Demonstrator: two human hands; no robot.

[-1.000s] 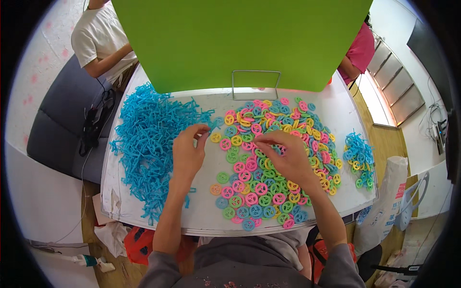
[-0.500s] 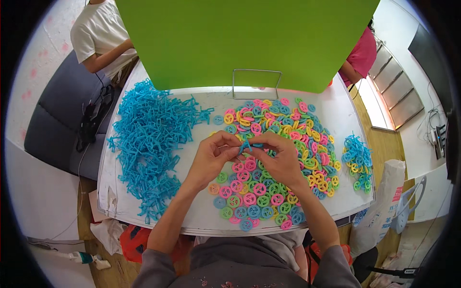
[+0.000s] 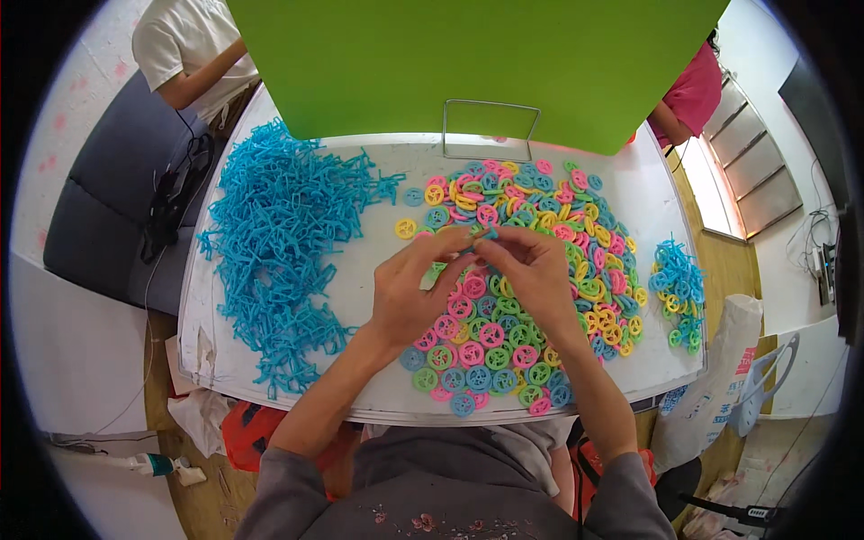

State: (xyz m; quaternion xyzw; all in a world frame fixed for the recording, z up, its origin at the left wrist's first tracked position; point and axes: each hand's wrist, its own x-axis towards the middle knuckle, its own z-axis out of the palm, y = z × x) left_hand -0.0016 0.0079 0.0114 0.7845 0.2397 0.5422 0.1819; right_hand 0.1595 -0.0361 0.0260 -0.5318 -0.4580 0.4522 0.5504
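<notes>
On my feed both hands are together: left hand [image 3: 416, 281] and right hand [image 3: 537, 273] pinch a small bright-blue plastic piece [image 3: 491, 233], fingers hiding most of it, so can't rly tell its exact shape. It's above a heap of pink, green, yellow & blue spoked plastic wheels [image 3: 513, 335]. Big pile of thin blue plastic frames [image 3: 277, 234] on the L, smaller mixed-colour plastic clump [image 3: 677, 281] far R, all on a white tabletop [image 3: 364, 281].

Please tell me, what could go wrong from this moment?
The small blue piece between the left hand and the right hand could slip and fall among the coloured wheels. Also, some wheels lie close to the front edge of the table, near the right forearm, which might brush them off.
</notes>
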